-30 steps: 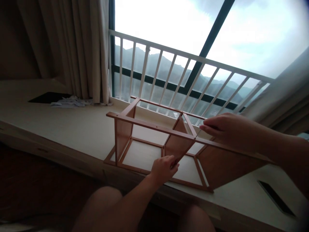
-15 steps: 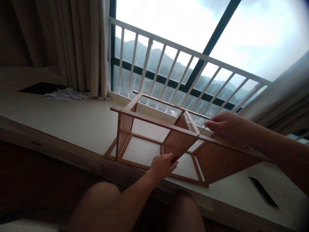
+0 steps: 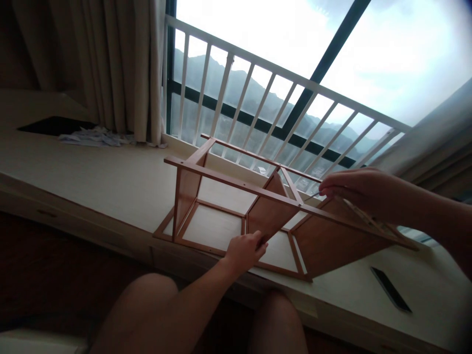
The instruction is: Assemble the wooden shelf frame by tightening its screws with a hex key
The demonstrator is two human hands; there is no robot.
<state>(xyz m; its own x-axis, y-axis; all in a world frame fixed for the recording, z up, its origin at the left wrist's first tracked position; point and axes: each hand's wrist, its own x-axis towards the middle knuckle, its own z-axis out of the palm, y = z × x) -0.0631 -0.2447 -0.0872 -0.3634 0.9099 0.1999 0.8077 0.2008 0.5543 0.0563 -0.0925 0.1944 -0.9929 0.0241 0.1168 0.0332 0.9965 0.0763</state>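
A brown wooden shelf frame (image 3: 236, 182) lies on its side on the pale ledge, its panels standing upright between the rails. My left hand (image 3: 241, 250) is closed round the near lower edge of the middle panel (image 3: 271, 206). At the right, my right hand (image 3: 348, 189) pinches a thin metal rod-like tool (image 3: 311, 197). The tool's tip meets the upper rail where the middle crossbar joins it. Its handle end is hidden in my fingers, so its exact kind does not show.
A dark phone-like slab (image 3: 391, 289) lies on the ledge (image 3: 121, 182) at the right. Crumpled white paper (image 3: 92, 136) and a flat black sheet (image 3: 51, 125) lie at the left by the curtain (image 3: 143, 73). A white railing (image 3: 258, 61) stands behind the frame, before the window.
My right hand has drawn back slightly to the right and turned, the tool's tip staying at the joint. My left hand keeps its hold on the panel. The view has shifted a little.
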